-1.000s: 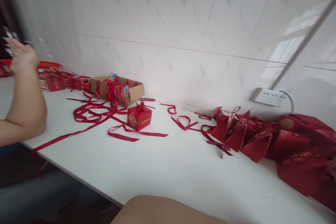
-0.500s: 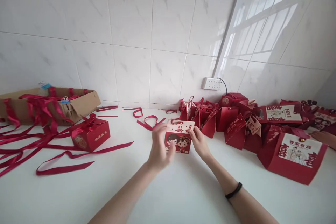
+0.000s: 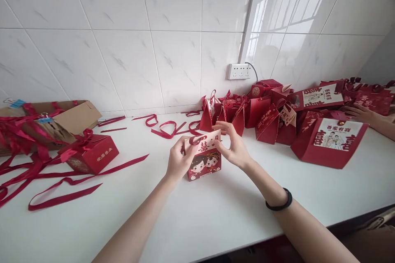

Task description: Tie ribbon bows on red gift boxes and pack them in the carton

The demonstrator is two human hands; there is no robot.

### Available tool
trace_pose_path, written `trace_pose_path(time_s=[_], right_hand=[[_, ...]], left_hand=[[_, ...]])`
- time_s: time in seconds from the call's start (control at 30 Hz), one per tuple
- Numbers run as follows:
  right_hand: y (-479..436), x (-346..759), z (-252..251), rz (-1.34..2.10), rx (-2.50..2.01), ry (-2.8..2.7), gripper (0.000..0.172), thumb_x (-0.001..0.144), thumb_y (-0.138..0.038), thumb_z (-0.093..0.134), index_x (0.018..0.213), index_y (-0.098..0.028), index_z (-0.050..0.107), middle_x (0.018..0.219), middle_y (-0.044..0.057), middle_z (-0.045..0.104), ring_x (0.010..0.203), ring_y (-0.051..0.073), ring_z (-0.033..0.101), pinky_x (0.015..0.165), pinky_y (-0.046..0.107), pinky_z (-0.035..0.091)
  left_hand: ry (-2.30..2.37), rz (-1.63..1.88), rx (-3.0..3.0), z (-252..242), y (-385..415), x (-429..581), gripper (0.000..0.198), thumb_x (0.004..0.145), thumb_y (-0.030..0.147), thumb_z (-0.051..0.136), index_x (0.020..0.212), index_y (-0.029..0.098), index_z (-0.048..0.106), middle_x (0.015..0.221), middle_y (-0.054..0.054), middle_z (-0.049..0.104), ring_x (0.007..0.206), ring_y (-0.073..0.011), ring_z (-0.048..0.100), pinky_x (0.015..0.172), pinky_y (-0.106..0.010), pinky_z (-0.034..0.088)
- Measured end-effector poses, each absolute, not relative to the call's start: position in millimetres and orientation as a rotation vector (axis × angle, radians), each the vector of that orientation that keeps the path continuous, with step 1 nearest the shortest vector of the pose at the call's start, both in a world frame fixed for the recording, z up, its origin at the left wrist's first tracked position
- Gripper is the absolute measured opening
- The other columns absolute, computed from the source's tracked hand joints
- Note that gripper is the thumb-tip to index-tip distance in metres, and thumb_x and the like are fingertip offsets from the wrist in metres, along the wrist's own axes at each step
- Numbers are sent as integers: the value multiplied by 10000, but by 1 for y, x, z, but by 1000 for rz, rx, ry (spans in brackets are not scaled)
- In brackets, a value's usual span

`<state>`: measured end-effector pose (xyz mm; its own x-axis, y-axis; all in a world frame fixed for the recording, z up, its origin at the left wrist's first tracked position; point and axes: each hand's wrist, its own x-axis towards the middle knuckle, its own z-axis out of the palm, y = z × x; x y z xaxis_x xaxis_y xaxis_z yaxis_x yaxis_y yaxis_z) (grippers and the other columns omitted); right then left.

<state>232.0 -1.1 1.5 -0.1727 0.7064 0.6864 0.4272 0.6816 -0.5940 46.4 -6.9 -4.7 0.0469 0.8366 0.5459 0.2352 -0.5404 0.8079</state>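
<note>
A small red and cream box (image 3: 204,163) with two cartoon faces stands upright on the white table (image 3: 197,218). My left hand (image 3: 179,157) is closed on its upper left edge, thumb in front near a dark red ribbon loop (image 3: 195,140) at the top. At the upper right corner, my right hand (image 3: 231,148) touches the cream flap with its thumb, its fingers raised and apart. A black band (image 3: 279,200) circles my right wrist.
Left lie a red box with a bow (image 3: 103,154), loose ribbons (image 3: 66,200) and a cardboard box (image 3: 80,118) with clips. Many red gift boxes (image 3: 327,148) stand at right, beneath a socket strip (image 3: 238,71). Another person's hand (image 3: 364,115) reaches in at far right.
The view has tilted down and shifted. My left hand has gone from loose, blurred fingers to gripping the box's left edge; my right hand's fingers have spread at the top right corner.
</note>
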Motion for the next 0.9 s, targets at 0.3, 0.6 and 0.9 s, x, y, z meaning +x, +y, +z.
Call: trace_pose_path(time_s=[0.3,0.6,0.9], right_hand=[[-5,225,10,-200,-737,-1905,93,877,-170,533,954,-216,559,843,56,615,794,187,562,714,358,475],[-13,218,10,-140,-762,-1829,47,836,-165,522,855,-208,521,781,39,591,750,182,520,672,342,447],[-13,218,11,-257,-698,-1867,64,843,-184,576,900,-213,579,858,47,644,829,191,579,787,392,422]], left_hand=[[1071,1517,1830,-11,-15,60,238,845,403,528,771,178,553,617,38,475,600,-102,461,587,-192,405],[1027,1517,1720,-10,-22,67,349,887,472,443,696,182,479,611,33,404,561,-94,361,524,-190,342],[1034,1515,1774,-9,-23,67,349,880,469,440,692,178,490,590,34,419,540,-94,367,520,-195,357]])
